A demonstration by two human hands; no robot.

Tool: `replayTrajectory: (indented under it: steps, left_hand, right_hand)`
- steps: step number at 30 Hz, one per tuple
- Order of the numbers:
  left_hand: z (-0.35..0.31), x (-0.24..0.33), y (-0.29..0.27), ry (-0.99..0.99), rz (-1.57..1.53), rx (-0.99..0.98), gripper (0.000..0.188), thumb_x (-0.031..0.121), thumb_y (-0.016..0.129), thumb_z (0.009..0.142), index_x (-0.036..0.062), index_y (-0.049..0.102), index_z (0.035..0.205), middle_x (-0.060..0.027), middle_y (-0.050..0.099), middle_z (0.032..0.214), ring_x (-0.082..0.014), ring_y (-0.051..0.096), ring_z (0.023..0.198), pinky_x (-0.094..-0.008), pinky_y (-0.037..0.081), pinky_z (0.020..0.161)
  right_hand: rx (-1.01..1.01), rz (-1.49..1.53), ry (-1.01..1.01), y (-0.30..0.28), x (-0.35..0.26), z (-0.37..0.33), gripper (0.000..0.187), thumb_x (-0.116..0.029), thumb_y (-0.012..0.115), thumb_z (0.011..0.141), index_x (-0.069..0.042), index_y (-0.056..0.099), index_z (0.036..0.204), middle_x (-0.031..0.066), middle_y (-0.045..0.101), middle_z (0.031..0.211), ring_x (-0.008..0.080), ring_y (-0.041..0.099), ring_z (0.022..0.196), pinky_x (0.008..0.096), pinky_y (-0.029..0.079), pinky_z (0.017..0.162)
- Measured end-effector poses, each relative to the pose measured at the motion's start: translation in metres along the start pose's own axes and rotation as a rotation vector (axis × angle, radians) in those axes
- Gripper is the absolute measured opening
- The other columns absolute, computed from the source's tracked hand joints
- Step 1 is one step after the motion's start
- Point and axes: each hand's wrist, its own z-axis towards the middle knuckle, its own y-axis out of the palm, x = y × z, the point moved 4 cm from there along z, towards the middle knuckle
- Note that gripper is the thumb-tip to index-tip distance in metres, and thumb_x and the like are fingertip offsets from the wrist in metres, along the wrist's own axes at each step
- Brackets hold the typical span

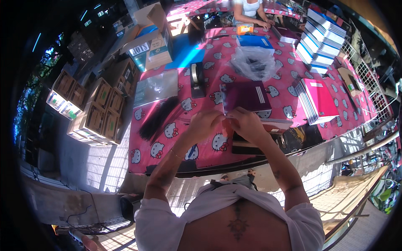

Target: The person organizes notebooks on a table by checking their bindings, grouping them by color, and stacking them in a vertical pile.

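Note:
My left hand (208,122) and my right hand (248,124) meet over the table with fingertips pinched close together. They are at the near left corner of a dark purple notebook (245,97). Something small and pale shows between the fingers, too little of it to name. The notebook lies on its cover's back, near a pile of notebooks (277,124) partly hidden by my right forearm. To the left of my hands rests a bundle of thin black strands (159,120). Beyond my left hand stands a black tool with a pale curved handle (196,78).
Clear plastic sheets (157,88) and an open carton (155,52) occupy the left side. A crumpled plastic bag (255,63) lies near a blue notebook (254,42). Magenta notebooks (319,98) and a tall stack (320,41) stand right. Another person (251,12) works across the pink-covered table.

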Motion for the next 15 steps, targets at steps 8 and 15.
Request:
replayTrajectory:
  steps: [8, 15]
  left_hand:
    - [0.010, 0.001, -0.001, 0.081, -0.069, 0.027, 0.027, 0.016, 0.067, 0.087, 0.0066, 0.063, 0.112, -0.0110, 0.062, 0.094, -0.0294, 0.063, 0.073, -0.0366, 0.051, 0.065]
    - [0.010, 0.012, 0.000, 0.178, 0.021, 0.097, 0.013, 0.019, 0.066, 0.088, 0.0073, 0.066, 0.094, -0.0089, 0.064, 0.085, -0.0302, 0.065, 0.077, -0.0394, 0.051, 0.067]
  right_hand:
    - [-0.035, 0.088, -0.026, -0.002, 0.011, 0.001, 0.020, -0.003, 0.064, 0.079, -0.005, 0.068, 0.098, 0.0133, 0.064, 0.096, 0.0350, 0.064, 0.085, 0.0423, 0.052, 0.074]
    - [0.001, -0.111, -0.007, -0.020, 0.015, -0.022, 0.026, -0.013, 0.062, 0.083, -0.018, 0.068, 0.108, 0.0071, 0.068, 0.091, 0.0300, 0.067, 0.077, 0.0418, 0.054, 0.067]
